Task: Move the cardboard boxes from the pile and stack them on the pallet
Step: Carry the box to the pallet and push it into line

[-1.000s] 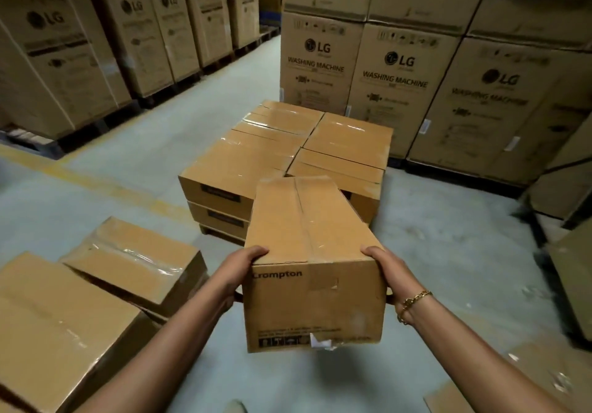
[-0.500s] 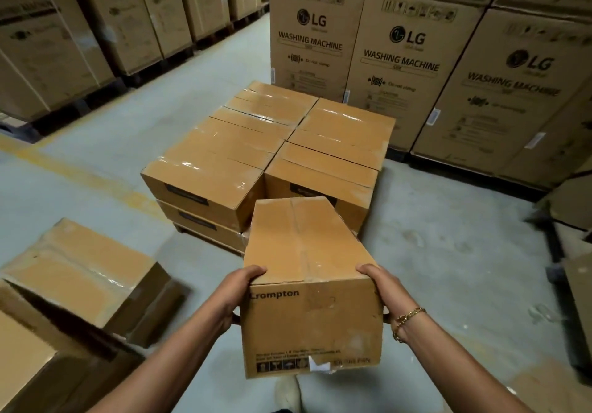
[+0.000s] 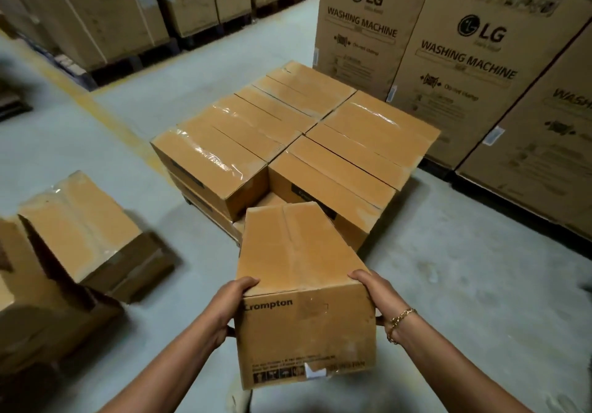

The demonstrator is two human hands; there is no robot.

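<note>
Nearer the stack [image 3: 368,130] than before, the box [image 3: 304,268] hangs just short of it, left grip [image 3: 230,303] and right grip [image 3: 374,291] clasping its near end. Its unsupported far end could dip and hit the stack.

I stand on a grey concrete floor [image 3: 448,284], a worn yellow line [image 3: 105,114] running from 9 toward 11 o'clock. Tall LG washing machine cartons [image 3: 362,34] wall off 1 to 3 o'clock. More big cartons [image 3: 112,12] at 11 sit on what may be dark pallets [image 3: 153,57]. The light is dim.
</note>
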